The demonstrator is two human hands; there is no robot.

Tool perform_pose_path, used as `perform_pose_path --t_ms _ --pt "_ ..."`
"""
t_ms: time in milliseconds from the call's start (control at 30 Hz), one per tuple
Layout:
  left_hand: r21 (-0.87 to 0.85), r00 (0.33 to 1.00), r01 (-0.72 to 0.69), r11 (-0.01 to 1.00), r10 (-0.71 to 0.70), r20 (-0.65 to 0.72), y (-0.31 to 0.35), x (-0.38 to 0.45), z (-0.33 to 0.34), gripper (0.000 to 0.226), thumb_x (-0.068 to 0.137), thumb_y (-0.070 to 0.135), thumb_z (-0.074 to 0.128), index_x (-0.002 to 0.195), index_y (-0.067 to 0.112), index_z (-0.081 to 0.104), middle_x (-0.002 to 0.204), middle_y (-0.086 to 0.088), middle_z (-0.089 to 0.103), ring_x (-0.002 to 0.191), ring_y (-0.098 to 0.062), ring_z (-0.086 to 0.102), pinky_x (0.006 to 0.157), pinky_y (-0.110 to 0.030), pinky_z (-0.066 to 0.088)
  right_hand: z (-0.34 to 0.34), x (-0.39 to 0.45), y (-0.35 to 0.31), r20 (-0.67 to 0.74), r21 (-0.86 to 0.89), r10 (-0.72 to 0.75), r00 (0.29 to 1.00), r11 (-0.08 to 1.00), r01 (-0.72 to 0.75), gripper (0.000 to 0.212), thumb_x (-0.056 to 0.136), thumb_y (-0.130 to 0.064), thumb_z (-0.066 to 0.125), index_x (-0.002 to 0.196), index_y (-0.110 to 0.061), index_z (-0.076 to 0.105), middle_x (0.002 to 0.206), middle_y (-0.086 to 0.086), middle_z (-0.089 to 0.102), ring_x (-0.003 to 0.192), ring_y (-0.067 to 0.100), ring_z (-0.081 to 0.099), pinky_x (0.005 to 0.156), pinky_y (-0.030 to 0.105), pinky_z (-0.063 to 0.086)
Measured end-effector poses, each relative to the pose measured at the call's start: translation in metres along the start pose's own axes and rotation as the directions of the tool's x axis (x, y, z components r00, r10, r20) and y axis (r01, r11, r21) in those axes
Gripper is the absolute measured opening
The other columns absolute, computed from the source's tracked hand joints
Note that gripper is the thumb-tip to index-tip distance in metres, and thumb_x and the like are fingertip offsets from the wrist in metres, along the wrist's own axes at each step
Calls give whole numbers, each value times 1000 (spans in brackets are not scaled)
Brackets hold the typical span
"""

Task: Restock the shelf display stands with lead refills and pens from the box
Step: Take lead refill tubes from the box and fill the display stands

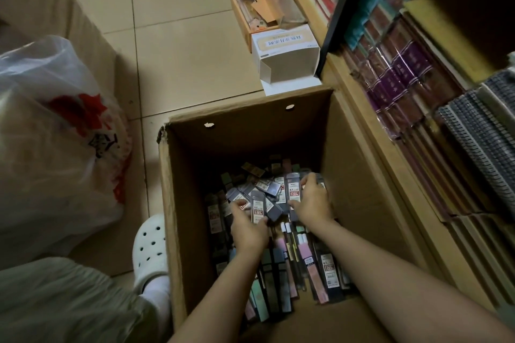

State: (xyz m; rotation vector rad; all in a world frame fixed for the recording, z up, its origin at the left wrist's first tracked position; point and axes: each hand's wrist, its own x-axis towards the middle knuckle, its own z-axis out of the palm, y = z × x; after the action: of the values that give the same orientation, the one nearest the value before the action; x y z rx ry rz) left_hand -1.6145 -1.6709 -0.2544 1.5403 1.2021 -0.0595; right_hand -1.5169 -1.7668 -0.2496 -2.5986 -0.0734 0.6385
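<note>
Deep inside the cardboard box (192, 203), the left hand (248, 227) and right hand (313, 203) close from either side on a loose bundle of refill packs (264, 198), probably squeezing them together to lift many at once. More packs and pens (289, 245) lie beneath. Beside the box stands the shelf (395, 125).

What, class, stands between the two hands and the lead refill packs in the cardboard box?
Nothing visible. The left hand and right hand are already deep inside the open brown cardboard box, their fingers closed on a loose bunch of grey plastic lead refill packs. No flap or other item covers the packs.
</note>
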Motion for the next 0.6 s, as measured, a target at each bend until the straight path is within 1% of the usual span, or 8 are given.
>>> perform_pose_path --t_ms 67,133,200,267,367,433,500,600 --pt "-69 995 89 994 -85 54 1 1 1 46 90 7 63 127 22 39 120 -8 57 111 -28 59 90 -48 54 -2 0 0 3 109 69 998 992 -69 43 81 -12 78 110 -15 46 100 8 60 91 25 62 76 38 54" --pt "-129 983 141 982 -124 132 2 -1 1 38 95 10 59 131 14 46 120 -11 60 105 -29 62 88 -47 55 -7 -2 6 15 157 102 995 982 -103 39 83 -9 76 112 -14 51 102 8 62 90 21 61 72 31 51" --pt "-164 975 147 975 -115 190 2 -9 1 20 98 9 52 118 10 54 110 -12 66 91 -25 66 75 -38 58 -15 -6 14 36 172 109 993 979 -113 36 84 -11 75 116 -12 58 99 8 65 87 17 58 69 22 45" --pt "-257 964 192 947 -132 232 2 -18 1 16 100 7 48 114 9 54 106 -9 68 86 -21 68 68 -36 60 -24 -16 19 122 265 124 985 952 -152 36 85 -13 74 118 -7 61 87 3 65 84 14 57 67 18 43" --pt "-355 950 258 898 -169 263 1 -27 1 10 98 9 51 104 10 59 99 -8 71 85 -26 69 73 -42 59 -34 -37 19 324 464 134 937 840 -281 38 87 -10 71 122 -2 58 105 14 68 87 16 61 62 13 48" --pt "-363 946 233 902 -124 300 -1 -32 1 8 95 18 59 97 11 63 95 -12 71 78 -26 67 63 -33 55 -36 -50 18 394 487 102 914 820 -301 35 86 -8 73 118 0 61 106 16 69 81 11 64 53 7 47" --pt "-392 935 208 896 -65 347 -1 -36 1 19 93 25 64 105 10 60 106 -12 66 89 -22 65 73 -31 54 -34 -59 18 443 492 66 894 816 -304 33 83 -6 75 113 2 62 96 13 70 71 6 63 52 7 46" --pt "-403 927 194 895 -32 374 0 -37 1 40 89 20 69 123 3 54 126 -17 62 110 -29 65 93 -43 55 -29 -61 17 485 474 22 874 833 -284 36 79 -4 78 111 4 62 83 6 68 65 6 63 56 12 49"
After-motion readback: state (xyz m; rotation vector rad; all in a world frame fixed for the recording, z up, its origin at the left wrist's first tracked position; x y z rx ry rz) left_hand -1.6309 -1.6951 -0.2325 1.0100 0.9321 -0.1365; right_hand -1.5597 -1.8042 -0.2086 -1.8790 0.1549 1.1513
